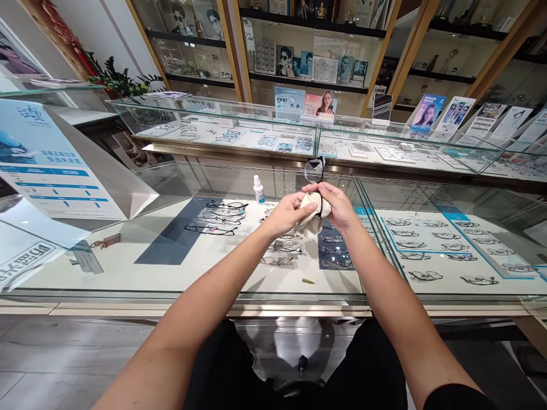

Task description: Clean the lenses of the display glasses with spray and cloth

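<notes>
My left hand (289, 213) is closed on a cream cleaning cloth (311, 223), which is bunched up and hangs below the fingers. Dark-framed eyeglasses (315, 170) stick up above both hands, one lens in plain sight; the cloth and fingers cover the rest. Fingers of my right hand (337, 206) are wrapped round the frame, close against the cloth. Just left of the hands a small white spray bottle (258, 191) stands upright on the counter. Beneath the hands lie rows of eyeglasses (287, 246), partly hidden by my arms.
A glass display counter (239, 285) stretches before me, with eyeglasses on a dark mat (168, 242) at left and more in the right case (427, 267). A large leaning sign (60, 165) stands at left. Behind are another glass case (239, 136) and shelves (316, 80).
</notes>
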`<action>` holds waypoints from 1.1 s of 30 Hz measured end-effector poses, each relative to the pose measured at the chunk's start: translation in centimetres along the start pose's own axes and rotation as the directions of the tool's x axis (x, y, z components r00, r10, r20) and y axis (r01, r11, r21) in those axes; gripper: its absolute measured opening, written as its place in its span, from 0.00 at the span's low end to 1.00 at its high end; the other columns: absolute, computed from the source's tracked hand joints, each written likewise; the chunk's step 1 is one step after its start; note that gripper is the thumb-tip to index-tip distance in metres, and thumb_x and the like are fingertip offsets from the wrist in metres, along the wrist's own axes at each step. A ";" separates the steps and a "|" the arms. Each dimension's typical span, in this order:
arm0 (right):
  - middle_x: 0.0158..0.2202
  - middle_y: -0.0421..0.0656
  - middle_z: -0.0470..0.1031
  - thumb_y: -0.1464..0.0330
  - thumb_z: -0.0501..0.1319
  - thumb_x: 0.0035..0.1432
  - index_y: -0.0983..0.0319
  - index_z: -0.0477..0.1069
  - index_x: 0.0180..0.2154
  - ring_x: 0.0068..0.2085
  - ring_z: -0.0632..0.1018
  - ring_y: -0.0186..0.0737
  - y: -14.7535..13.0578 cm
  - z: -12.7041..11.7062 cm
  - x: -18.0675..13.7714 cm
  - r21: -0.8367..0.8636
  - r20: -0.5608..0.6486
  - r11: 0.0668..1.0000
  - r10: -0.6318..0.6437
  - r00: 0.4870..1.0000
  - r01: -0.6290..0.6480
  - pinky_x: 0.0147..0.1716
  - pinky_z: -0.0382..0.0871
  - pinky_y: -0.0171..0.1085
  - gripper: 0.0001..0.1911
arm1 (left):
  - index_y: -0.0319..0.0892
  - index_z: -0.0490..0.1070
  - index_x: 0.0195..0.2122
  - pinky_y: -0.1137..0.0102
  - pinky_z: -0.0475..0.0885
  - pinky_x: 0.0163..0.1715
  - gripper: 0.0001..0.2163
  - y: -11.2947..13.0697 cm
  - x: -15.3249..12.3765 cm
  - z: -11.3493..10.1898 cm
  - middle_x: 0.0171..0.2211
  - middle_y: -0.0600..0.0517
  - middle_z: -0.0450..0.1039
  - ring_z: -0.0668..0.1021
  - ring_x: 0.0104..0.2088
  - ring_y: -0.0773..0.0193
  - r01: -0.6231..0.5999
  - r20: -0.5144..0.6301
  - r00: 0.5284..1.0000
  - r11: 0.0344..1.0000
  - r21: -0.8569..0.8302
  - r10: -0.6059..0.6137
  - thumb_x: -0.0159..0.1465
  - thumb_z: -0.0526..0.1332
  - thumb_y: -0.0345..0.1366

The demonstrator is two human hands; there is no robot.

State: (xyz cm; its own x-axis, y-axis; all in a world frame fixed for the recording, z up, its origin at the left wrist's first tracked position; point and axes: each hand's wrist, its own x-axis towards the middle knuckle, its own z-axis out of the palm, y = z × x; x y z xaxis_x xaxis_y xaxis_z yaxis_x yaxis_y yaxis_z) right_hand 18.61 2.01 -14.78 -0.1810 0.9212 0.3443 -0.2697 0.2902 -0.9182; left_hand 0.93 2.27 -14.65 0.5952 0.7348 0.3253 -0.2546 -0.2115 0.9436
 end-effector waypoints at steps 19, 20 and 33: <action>0.64 0.42 0.83 0.45 0.69 0.66 0.54 0.87 0.53 0.63 0.81 0.50 -0.3 1.8 -0.9 -0.037 0.072 0.998 -0.055 0.996 0.058 0.63 0.74 0.43 0.24 | 0.40 0.72 0.36 0.74 0.65 0.26 0.31 0.1 0.4 1.0 0.25 0.56 0.71 0.69 0.24 0.71 -0.132 -0.341 0.933 0.991 -0.025 0.115 0.58 0.76 0.65; 0.63 0.42 0.84 0.45 0.68 0.66 0.54 0.87 0.54 0.64 0.80 0.50 -0.4 1.9 -0.9 -0.045 0.068 0.997 -0.054 0.996 0.057 0.63 0.74 0.43 0.26 | 0.40 0.71 0.34 0.74 0.65 0.26 0.31 0.1 0.4 1.0 0.25 0.57 0.71 0.69 0.24 0.71 -0.137 -0.339 0.933 0.990 -0.025 0.121 0.58 0.75 0.66; 0.55 0.42 0.88 0.47 0.73 0.59 0.53 0.89 0.46 0.57 0.85 0.50 -0.8 2.5 -0.9 0.104 -0.076 0.993 -0.048 0.996 0.056 0.58 0.79 0.45 0.21 | 0.38 0.77 0.47 0.74 0.73 0.30 0.29 0.1 0.2 0.0 0.33 0.52 0.80 0.79 0.29 0.68 -0.047 -0.125 0.991 0.995 -0.091 0.035 0.59 0.79 0.57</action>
State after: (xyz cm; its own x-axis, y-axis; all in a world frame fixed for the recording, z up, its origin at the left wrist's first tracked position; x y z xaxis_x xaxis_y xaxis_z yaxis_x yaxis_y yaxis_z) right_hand 16.64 0.27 -13.85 -0.0950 0.9234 0.3720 -0.3761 0.3127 -0.8722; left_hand 1.01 2.44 -14.53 0.4856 0.8020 0.3478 -0.3505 -0.1859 0.9179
